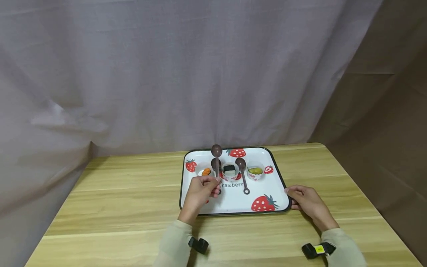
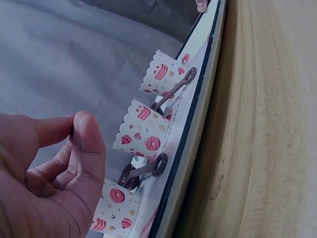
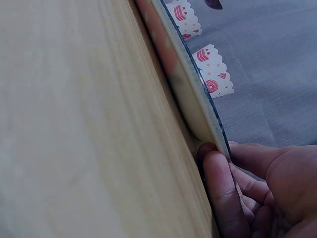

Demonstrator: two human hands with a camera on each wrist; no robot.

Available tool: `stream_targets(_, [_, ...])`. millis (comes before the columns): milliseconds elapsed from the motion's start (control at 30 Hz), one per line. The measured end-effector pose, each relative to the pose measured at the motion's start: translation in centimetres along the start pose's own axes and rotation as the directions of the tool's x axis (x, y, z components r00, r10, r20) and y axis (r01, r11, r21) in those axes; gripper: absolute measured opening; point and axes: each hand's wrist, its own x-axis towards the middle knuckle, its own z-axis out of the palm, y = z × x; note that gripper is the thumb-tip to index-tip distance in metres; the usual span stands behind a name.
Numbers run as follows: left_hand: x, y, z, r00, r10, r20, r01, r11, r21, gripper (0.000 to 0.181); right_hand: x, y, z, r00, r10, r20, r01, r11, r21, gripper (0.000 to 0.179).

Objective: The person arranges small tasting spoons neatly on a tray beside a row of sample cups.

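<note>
My left hand (image 1: 199, 193) pinches the handle end of a brown spoon (image 1: 217, 151) between thumb and forefinger, its bowl pointing away, above the tray. In the left wrist view that spoon is mostly hidden behind the fingertips. At the right front corner of the white strawberry-print tray (image 1: 233, 204), my right hand (image 1: 310, 203) grips the rim, thumb on one side and fingers on the other. Two more brown spoons lie on the tray: one spoon (image 1: 245, 181) between the middle and right cups, another spoon (image 2: 159, 163) between the left and middle cups.
Three scalloped paper cups stand in a row: a left cup (image 2: 119, 208) with an orange piece (image 1: 206, 171), a middle cup (image 2: 141, 130) with a black-and-white piece (image 1: 229, 170), and a right cup (image 2: 162, 73) with a green piece (image 1: 255, 170). A grey curtain (image 1: 186, 74) hangs behind the wooden table (image 1: 126, 200).
</note>
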Motion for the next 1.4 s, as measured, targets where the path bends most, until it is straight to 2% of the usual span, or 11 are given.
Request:
stream_targets(267, [-0.1, -0.2, 0.7, 0.999, 0.029, 0.029, -0.028, 0.999, -0.037, 0.021, 0.0, -0.1, -0.1, 1.0, 0.028, 0.005, -0.028, 1.0, -0.001, 0.049])
stream_targets(667, [-0.1, -0.1, 2.6, 0.996, 0.044, 0.077, -0.036, 0.993, -0.111, 0.02, -0.1, -0.1, 0.1, 1.0, 0.002, -0.012, -0.002, 1.0, -0.01, 0.047])
stream_targets(1033, [0.3, -0.2, 4.6, 0.997, 0.025, 0.077, -0.015, 0.99, -0.138, 0.019, 0.0, -0.1, 0.0, 1.0, -0.001, -0.015, 0.001, 1.0, -0.004, 0.046])
stream_targets(1400, [0.4, -0.4, 6.9, 0.994, 0.007, 0.107, 0.011, 0.985, -0.174, 0.018, 0.1, 0.0, 0.2, 1.0, -0.019, -0.008, 0.019, 1.0, -0.008, 0.045])
